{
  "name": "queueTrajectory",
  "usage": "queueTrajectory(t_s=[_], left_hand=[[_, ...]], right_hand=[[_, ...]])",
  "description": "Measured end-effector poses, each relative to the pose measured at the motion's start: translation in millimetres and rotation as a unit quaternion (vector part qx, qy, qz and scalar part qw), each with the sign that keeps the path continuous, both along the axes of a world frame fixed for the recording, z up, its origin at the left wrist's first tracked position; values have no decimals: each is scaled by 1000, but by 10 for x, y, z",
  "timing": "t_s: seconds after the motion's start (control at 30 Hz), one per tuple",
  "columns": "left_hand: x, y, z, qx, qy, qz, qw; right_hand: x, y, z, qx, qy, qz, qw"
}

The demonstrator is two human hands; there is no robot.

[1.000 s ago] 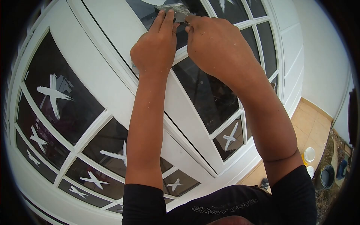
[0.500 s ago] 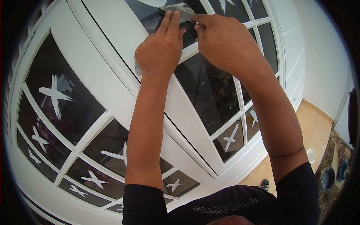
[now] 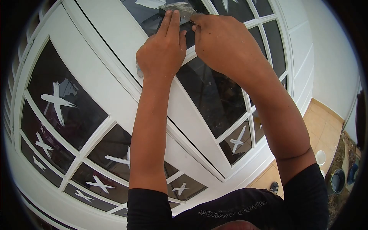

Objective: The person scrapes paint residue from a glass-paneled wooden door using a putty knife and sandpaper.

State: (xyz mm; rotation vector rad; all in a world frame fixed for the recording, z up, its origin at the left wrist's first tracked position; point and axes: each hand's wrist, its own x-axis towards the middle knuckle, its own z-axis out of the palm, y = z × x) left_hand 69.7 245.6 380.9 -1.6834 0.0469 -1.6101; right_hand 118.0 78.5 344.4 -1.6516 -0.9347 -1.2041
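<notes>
My left hand reaches to the upper glass pane of a white door. Two of its fingers lie stretched against a sheet of film, shiny and greyish with a dark lower part. Just to the right, my right hand is closed in a pinch near the film's edge. A thin, small thing shows at its fingertips, too hidden to name. White paint strokes mark the glass above the film.
More dark panes with white painted X marks fill the door leaf at left. A door handle sits beside my left wrist. Below right are a tiled floor, a white round container and a dark bucket.
My right hand has shifted slightly left along the film, closer to my left hand. The left hand stays pressed on the film, and the view has moved a little.
</notes>
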Motion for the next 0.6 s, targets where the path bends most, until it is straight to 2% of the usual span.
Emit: queueTrajectory(t_s=[0.1,0.17,0.2,0.27,0.5,0.6], left_hand=[[-1,18,2,15,3,-11,1000],[-8,-2,-4,6,8,1,1000],[-4,-13,1,7,11,1,1000],[-5,-27,12,-5,10,1,1000],[-13,-3,0,-2,30,-16,999],[-17,-2,-15,-18,29,-17,999]], right_hand=[[-50,-10,-75,2,-6,-10,1000],[-3,-9,-60,23,-99,-23,995],[19,8,-32,24,-97,-24,995],[47,54,47,-12,7,-13,1000],[14,29,56,-19,34,-6,999],[9,37,53,-3,-7,-24,1000]])
